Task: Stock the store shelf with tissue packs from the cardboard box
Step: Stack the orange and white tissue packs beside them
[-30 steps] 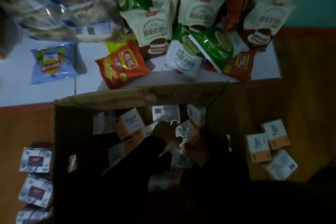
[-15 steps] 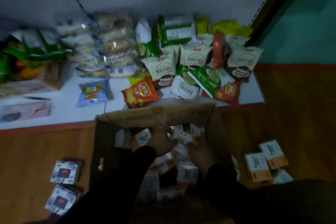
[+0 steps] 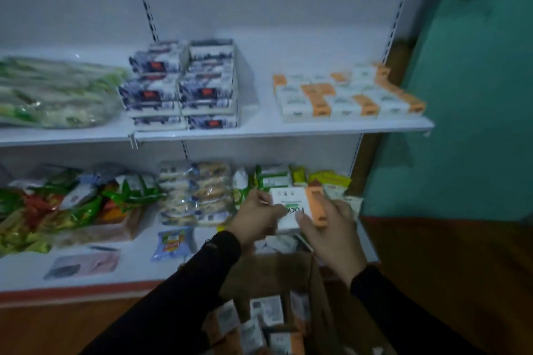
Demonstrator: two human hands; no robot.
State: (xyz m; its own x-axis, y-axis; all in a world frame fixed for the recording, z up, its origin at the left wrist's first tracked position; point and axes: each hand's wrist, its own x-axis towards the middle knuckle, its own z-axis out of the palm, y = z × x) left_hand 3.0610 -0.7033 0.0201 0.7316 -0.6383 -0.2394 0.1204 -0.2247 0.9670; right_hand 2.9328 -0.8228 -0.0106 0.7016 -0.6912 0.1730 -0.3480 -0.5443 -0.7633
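hands: left hand (image 3: 255, 217) and right hand (image 3: 331, 225) hold tissue pack (image 3: 294, 209) | risk: slips if grip loosens; shelf (image 3: 317, 127) crowded

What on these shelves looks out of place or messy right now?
The white-and-orange tissue packs on the upper white shelf lie jumbled at mixed angles, unlike the squared dark blue-and-white pack stacks beside them. On the bottom shelf, a small blue snack bag lies alone, apart from the heaped snacks.
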